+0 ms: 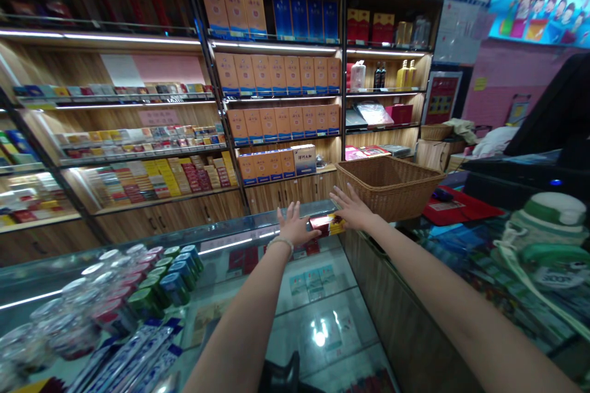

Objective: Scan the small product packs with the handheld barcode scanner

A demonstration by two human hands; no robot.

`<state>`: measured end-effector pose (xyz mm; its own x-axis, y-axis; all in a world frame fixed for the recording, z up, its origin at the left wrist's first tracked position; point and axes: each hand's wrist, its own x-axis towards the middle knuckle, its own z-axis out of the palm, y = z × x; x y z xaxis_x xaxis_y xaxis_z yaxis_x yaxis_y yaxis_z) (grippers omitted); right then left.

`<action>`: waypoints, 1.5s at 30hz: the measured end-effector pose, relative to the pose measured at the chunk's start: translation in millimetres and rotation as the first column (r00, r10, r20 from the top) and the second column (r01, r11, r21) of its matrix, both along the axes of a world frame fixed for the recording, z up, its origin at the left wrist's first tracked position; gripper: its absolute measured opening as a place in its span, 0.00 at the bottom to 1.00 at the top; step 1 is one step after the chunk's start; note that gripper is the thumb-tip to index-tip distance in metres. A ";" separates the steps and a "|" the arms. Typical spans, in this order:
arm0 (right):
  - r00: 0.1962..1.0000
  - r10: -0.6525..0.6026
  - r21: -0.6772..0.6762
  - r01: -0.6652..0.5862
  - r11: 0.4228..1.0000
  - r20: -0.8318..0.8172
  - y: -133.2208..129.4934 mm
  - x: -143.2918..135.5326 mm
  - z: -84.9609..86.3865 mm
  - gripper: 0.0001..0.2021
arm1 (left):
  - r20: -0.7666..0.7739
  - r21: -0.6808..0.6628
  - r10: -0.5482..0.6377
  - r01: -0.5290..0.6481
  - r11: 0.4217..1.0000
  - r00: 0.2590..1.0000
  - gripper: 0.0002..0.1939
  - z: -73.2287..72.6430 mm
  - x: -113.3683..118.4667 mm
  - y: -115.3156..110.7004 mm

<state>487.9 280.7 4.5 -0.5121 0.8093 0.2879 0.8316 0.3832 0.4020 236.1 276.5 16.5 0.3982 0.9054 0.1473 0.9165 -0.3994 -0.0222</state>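
Pack (328, 225) sits between both hands at the glass counter's (341, 304) far end. It looks light, a bit stiff, and slick; its two ends seem best to hold. Left hand (295, 225) and right hand (354, 210) have fingers spread wide; I can't tell if they grip it. A basket (391, 193) crowds the right hand; tubs (142, 304) stand well left.

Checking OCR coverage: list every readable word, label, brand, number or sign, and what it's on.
Nothing reads with certainty.
White box: Chinese characters, too blurred.
Orange boxes: small characters, too blurred.
Pink sign: characters, too blurred.
Green-and-white bottle: lettering, too blurred.
Red-and-yellow pack: nothing legible.
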 end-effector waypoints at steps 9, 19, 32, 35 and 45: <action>0.998 0.066 0.165 -0.061 0.984 -0.021 -10.6 7.8 -20.8 0.21 | -0.030 0.017 0.009 -0.009 1.000 1.000 0.43 -7.4 -1.4 -2.1; 0.997 0.073 0.218 -0.066 0.974 -0.024 -19.0 8.0 -23.3 0.35 | -0.016 0.034 0.024 -0.024 0.999 1.000 0.52 -5.8 -9.5 -6.3; 0.994 0.068 0.236 -0.045 0.971 -0.090 -42.4 -18.9 -9.6 0.30 | 0.001 0.070 0.015 -0.015 0.997 1.000 0.51 20.6 -34.4 -35.0; 0.992 0.053 0.238 -0.025 0.971 -0.111 -51.4 -29.8 -2.1 0.29 | 0.017 0.098 0.006 -0.008 0.995 1.000 0.50 26.3 -44.0 -43.6; 0.971 0.082 0.281 -0.015 0.960 -0.226 -87.9 -86.4 21.7 0.29 | 0.036 0.210 0.011 -0.018 0.978 0.999 0.45 47.5 -96.9 -80.8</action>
<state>401.5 192.8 26.2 -0.4403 0.6570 0.6119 0.8978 0.3275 0.2945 139.2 195.7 64.0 0.3764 0.8585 0.3484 0.9239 -0.3756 -0.0729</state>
